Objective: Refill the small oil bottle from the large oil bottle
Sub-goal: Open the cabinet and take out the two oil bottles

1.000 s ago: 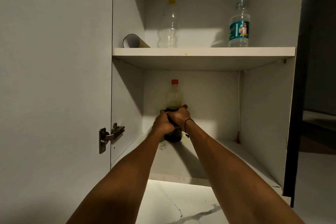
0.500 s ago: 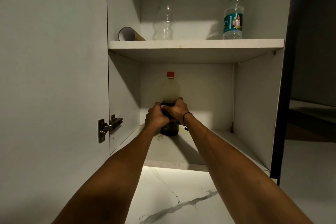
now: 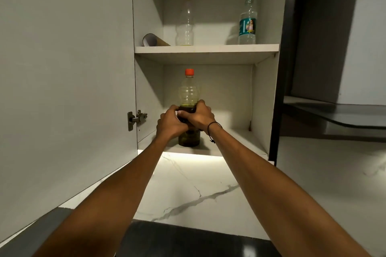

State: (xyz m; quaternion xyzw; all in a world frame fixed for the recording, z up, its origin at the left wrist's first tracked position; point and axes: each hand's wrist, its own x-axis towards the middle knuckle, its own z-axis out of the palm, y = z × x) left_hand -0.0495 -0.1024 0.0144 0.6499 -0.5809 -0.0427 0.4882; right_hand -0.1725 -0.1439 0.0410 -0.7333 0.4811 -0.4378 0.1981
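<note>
The large bottle [image 3: 189, 98], red-capped and about half full of dark oil, stands upright at the front of the cabinet's lower shelf [image 3: 229, 144]. Both hands clasp its middle: the left hand [image 3: 170, 124] wraps it from the left and the right hand [image 3: 198, 116] from the right, fingers [image 3: 183, 113] curled round it. Above the bottle, the upper shelf [image 3: 206, 49] carries a clear bottle [image 3: 184, 25].

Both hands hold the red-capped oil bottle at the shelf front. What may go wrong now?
The oil bottle is held only around its middle by the left hand and right hand; if it is oily, the grip may slip. Pulled out fast, it may catch the lower shelf edge and tip.
</note>
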